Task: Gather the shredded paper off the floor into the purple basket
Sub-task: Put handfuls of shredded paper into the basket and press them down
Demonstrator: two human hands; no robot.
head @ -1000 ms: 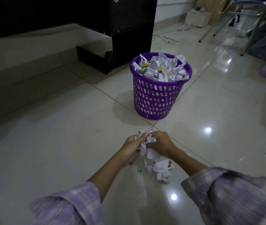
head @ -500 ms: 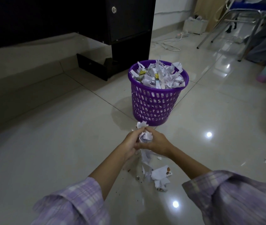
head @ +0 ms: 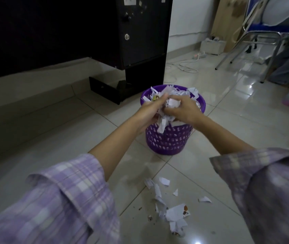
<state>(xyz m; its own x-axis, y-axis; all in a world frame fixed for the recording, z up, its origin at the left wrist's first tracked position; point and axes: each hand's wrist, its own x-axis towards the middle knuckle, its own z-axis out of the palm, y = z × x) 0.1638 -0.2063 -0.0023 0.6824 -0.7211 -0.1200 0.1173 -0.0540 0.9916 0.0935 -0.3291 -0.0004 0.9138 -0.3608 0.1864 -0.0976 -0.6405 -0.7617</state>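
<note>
Clutching crumpled white shredded paper (head: 166,111) (wadded), purple basket (head: 168,141) brimful

both hands, left hand (head: 149,111) beside right hand (head: 184,111), hold a paper wad (head: 166,111) over the basket (head: 168,141); behind it stands a cabinet (head: 140,32); loose scraps (head: 173,213) lie nearer, perhaps touching each other.
</note>
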